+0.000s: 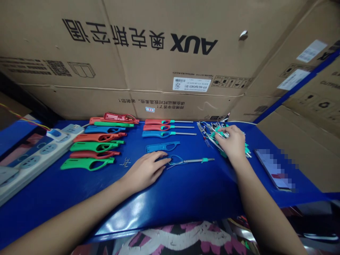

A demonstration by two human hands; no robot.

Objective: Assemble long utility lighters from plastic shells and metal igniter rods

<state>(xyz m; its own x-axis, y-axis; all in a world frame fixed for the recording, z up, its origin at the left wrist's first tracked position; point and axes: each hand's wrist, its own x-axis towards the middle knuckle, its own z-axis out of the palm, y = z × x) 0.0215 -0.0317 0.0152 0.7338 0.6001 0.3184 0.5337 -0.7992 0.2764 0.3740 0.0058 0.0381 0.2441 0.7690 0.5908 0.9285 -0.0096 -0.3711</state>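
Observation:
My left hand lies on the blue table with its fingers stretched out, the tips at the thin wires of a metal lighter tube with a teal collar. Just beyond these fingers is a blue lighter handle shell. Over on the right, my right hand reaches into a pile of lighter tubes with teal collars and loose wires. Its thumb and fingers are pinched together on a tube there, partly hidden by the hand.
Red, green, blue and orange lighter handles lie in a column at left, near small screws. Several lighters with tubes lie at the back. A power strip is left, a phone right. A large cardboard box walls the back.

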